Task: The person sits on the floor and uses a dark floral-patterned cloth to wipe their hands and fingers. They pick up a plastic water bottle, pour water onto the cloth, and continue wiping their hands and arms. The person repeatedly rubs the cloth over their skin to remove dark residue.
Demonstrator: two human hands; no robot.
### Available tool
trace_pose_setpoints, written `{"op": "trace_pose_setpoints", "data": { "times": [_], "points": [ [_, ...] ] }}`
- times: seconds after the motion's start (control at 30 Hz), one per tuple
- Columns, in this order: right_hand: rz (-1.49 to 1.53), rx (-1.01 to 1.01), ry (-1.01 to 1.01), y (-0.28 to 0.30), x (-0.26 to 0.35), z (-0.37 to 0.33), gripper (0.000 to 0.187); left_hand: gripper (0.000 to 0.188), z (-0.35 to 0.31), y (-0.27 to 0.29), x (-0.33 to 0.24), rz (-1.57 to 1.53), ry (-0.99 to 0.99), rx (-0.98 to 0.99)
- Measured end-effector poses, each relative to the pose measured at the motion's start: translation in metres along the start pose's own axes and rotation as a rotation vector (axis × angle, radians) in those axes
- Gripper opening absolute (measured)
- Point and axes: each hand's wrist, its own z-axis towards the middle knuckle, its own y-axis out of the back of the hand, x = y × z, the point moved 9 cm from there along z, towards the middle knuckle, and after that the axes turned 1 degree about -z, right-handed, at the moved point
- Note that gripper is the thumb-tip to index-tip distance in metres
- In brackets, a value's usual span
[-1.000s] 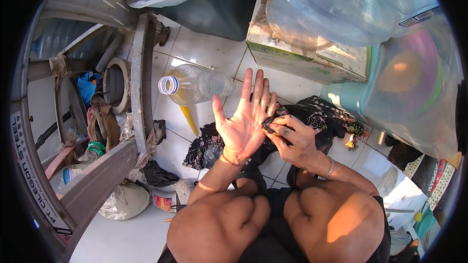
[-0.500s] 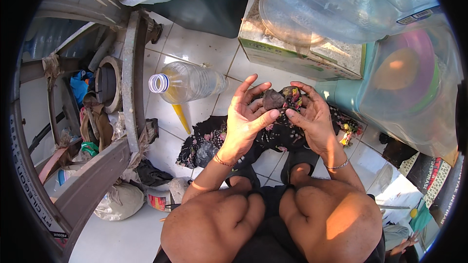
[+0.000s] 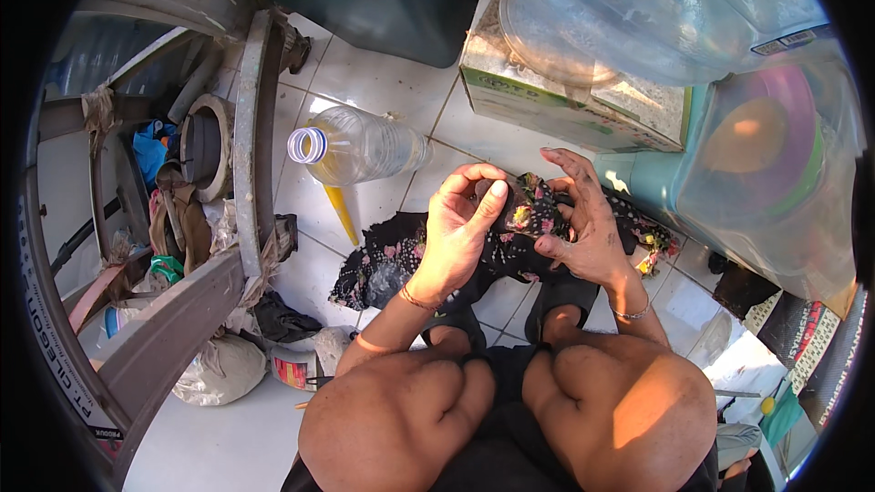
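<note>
A bunched black floral cloth (image 3: 527,211) is raised between my hands. My left hand (image 3: 458,226) grips its left end between thumb and curled fingers, with a dark brownish patch showing beside the thumb. My right hand (image 3: 591,230) is at the cloth's right side, its thumb and fingers apart around the edge. Whether its palm touches the fabric I cannot tell. Beneath both hands, a larger spread of black floral fabric (image 3: 385,251) lies on the white tiles in front of my feet.
An uncapped clear plastic bottle (image 3: 369,146) lies beyond my left hand, over a yellow pointed piece (image 3: 341,211). A brown metal frame (image 3: 173,328) stands at left. At far right are a carton (image 3: 574,109), a large clear plastic container (image 3: 665,0) and a teal bin (image 3: 638,178).
My right hand's fingers have come away from the cloth and spread. My left hand, previously more open, has closed on the cloth's left end. The view has shifted slightly.
</note>
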Motion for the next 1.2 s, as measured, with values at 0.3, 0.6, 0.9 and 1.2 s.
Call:
{"op": "trace_pose_setpoints", "data": {
  "times": [0.3, 0.6, 0.9, 1.2],
  "points": [
    [-0.358, -0.171, 0.215, 0.02, 0.006, 0.001, 0.018, 0.051, -0.001, 0.011, 0.002, -0.543, 0.099, -0.008],
    [-0.688, -0.102, 0.486, -0.043, 0.018, -0.003, 0.029, 0.083, 0.005, -0.03, -0.025, -0.775, 0.042, 0.132],
    [-0.724, -0.13, 0.516, -0.047, 0.017, -0.016, 0.029, 0.084, 0.004, -0.02, -0.015, -0.766, 0.063, 0.107],
    [-0.533, 0.113, 0.448, -0.047, 0.005, -0.03, 0.013, 0.078, 0.015, -0.011, -0.022, -1.011, 0.055, 0.068]
  ]
}}
